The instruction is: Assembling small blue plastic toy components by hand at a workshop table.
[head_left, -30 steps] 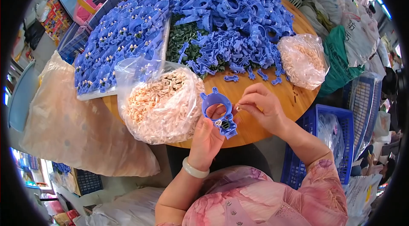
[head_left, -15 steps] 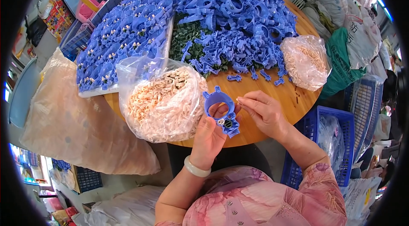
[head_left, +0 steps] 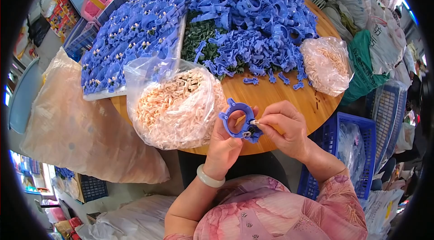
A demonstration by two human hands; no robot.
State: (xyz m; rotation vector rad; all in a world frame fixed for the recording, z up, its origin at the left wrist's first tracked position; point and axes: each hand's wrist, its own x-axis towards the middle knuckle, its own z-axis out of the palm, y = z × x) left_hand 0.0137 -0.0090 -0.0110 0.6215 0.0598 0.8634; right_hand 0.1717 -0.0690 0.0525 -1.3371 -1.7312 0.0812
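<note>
My left hand (head_left: 226, 144) holds a blue plastic ring-shaped part (head_left: 224, 116) with small knobs on its rim, tilted above the table's near edge. A dark green piece and a small whitish piece sit at the part's lower end. My right hand (head_left: 285, 128) pinches a small cream-coloured piece (head_left: 253, 122) against the ring's right side. Left of my hands, an open clear bag (head_left: 176, 109) is full of small cream and pale orange pieces. Farther off lies a heap of blue ring parts (head_left: 257, 0), with smaller blue pieces (head_left: 262, 50) and dark green pieces (head_left: 199, 39) in front.
A white board (head_left: 106, 95) at the left carries rows of assembled blue parts. Another clear bag of cream pieces (head_left: 326, 66) stands on the round wooden table (head_left: 312, 109) at right. Blue crates (head_left: 366, 127) and a large beige sack (head_left: 90, 127) flank the table.
My left hand has turned and tilted the blue ring. My right hand has brought its small cream piece against the ring's side; before, the two were apart.
</note>
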